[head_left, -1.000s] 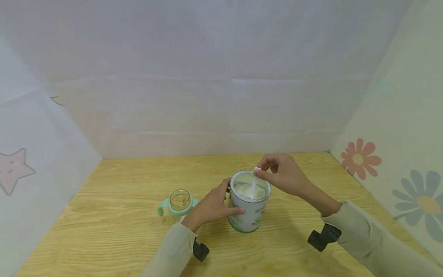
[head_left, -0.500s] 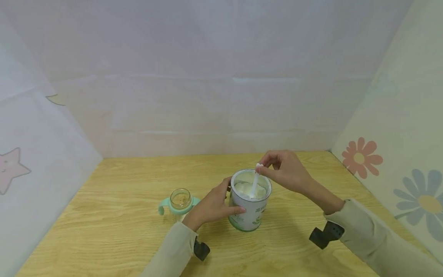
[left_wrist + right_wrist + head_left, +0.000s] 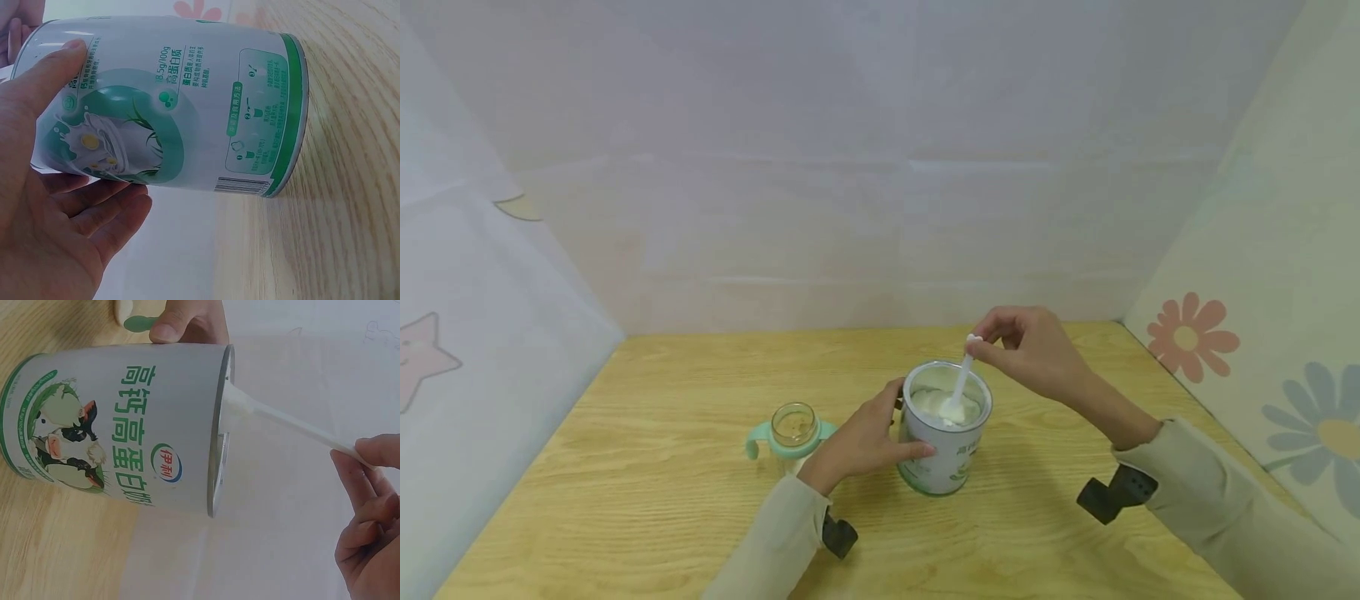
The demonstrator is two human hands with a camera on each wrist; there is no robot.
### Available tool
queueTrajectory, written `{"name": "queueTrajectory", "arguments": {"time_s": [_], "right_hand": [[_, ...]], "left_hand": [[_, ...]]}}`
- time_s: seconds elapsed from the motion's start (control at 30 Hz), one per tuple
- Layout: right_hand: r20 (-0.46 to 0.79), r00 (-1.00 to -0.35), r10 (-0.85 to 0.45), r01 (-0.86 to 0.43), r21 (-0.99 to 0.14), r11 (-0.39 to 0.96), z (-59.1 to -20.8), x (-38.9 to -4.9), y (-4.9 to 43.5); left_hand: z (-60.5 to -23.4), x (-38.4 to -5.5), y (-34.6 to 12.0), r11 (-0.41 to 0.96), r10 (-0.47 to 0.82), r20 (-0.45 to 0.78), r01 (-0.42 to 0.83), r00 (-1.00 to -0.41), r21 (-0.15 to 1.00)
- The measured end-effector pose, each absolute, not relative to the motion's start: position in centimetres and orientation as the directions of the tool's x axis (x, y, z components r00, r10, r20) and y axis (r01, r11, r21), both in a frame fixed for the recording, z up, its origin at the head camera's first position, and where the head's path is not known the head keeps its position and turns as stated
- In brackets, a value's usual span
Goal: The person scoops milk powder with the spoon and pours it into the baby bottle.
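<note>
A white and green milk powder can [image 3: 942, 468] stands uncovered on the table, pale powder [image 3: 929, 402] visible inside. My left hand [image 3: 867, 443] grips its left side, thumb across the front; in the left wrist view the thumb and fingers lie on either side of the can [image 3: 206, 125]. My right hand [image 3: 1036, 354], above the can's right rim, pinches the handle end of a white scoop [image 3: 963, 377]. The scoop slants down into the mouth, with powder heaped at its lower end. In the right wrist view, the scoop's handle [image 3: 300, 425] sticks out past the rim.
Left of the can stands a clear bottle [image 3: 794, 427] with mint-green handles, its top open, partly behind my left wrist. The wooden table [image 3: 647, 467] meets a pale backdrop [image 3: 820, 208] at the back and sides.
My right hand has risen and shifted slightly right, drawing the scoop upward so powder at its lower end now shows. My left hand keeps its hold on the can.
</note>
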State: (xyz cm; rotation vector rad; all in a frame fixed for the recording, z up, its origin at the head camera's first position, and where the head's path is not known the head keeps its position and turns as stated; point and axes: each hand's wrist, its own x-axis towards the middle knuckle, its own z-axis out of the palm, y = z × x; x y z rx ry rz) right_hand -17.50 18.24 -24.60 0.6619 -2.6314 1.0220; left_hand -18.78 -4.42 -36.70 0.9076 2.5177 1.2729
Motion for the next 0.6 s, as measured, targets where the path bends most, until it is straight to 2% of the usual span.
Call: {"name": "queueTrajectory", "arguments": {"time_s": [0.6], "right_hand": [[0.371,-0.868,-0.331,-0.495,-0.586,0.642,-25.02,-17.43,18.05]], "left_hand": [[-36.89,-18.79,-4.41,0.434,0.600,0.117,0.445,-0.792,0.784]]}}
